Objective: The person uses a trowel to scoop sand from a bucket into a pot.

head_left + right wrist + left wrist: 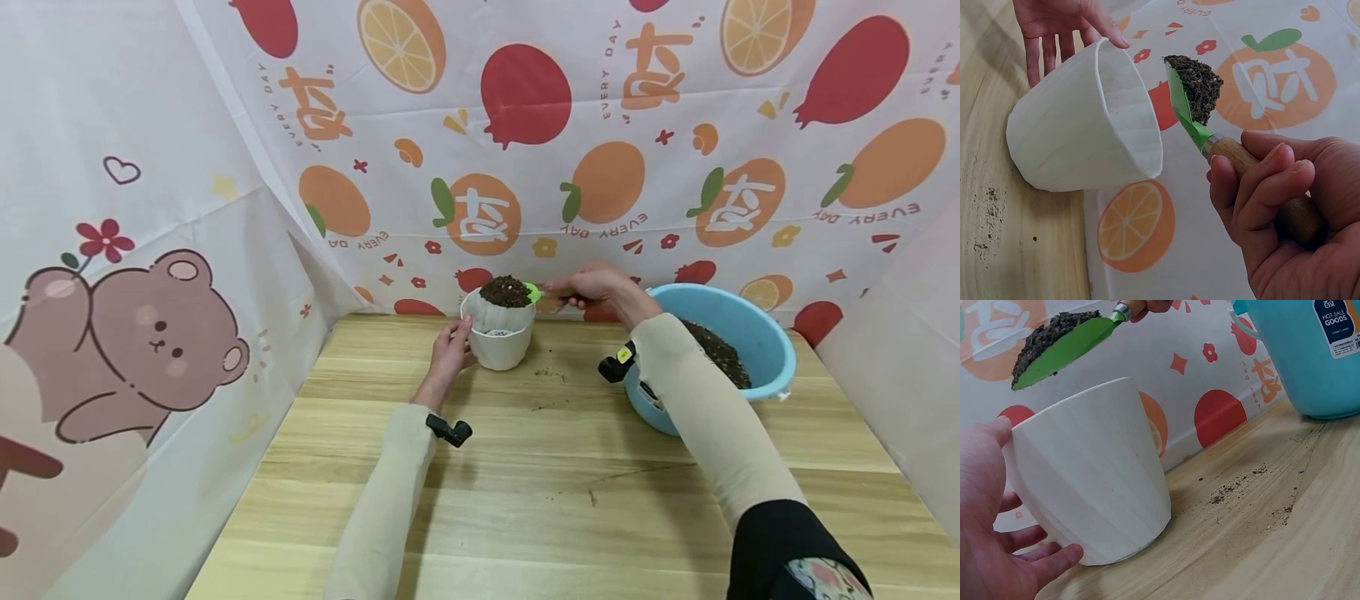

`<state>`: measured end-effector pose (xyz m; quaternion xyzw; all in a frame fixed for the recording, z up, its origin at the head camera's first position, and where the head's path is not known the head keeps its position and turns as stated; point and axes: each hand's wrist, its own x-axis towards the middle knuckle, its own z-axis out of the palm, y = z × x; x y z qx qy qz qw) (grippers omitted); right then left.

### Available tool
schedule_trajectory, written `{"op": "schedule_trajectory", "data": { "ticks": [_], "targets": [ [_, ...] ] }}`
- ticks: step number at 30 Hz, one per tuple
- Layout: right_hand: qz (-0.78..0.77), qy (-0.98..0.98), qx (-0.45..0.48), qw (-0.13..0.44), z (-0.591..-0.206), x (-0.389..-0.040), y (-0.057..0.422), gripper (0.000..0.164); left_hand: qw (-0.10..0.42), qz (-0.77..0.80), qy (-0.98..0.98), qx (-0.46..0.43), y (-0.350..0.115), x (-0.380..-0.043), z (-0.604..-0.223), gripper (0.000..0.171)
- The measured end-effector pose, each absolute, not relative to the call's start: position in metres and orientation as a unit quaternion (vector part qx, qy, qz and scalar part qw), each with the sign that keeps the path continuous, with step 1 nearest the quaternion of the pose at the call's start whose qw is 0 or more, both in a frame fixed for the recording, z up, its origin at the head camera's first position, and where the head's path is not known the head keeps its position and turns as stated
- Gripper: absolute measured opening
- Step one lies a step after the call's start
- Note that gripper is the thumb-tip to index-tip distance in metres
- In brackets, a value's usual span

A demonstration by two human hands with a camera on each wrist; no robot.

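A white flower pot [504, 348] with slanting ridges stands on the wooden table near the back cloth. My left hand [450, 350] holds it from the left, thumb at the rim and fingers against the side. My right hand [600, 285] grips the wooden handle of a small hand trowel [1185, 112], whose blade is green. Heaped on the blade is dark soil [1054, 334], held over the pot's mouth in the head view. In the right wrist view the pot's inner wall shows white; a pale grainy layer [498, 332] lies low inside it.
A light blue bucket [772, 354] with dark soil in it stands at the right, partly behind my right forearm. Soil crumbs [1235, 487] are scattered on the table [525, 500] between pot and bucket. Printed cloth [585, 108] hangs right behind the table.
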<state>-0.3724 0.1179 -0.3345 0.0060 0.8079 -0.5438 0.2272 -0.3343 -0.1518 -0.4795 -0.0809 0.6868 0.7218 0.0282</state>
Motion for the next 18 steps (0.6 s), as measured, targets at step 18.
{"op": "schedule_trajectory", "data": {
  "ticks": [18],
  "targets": [
    [-0.554, 0.796, 0.042, 0.243, -0.350, -0.377, 0.111, 0.034, 0.023, 0.722, 0.687, -0.082, -0.151, -0.336, -0.481, 0.069]
  ]
}}
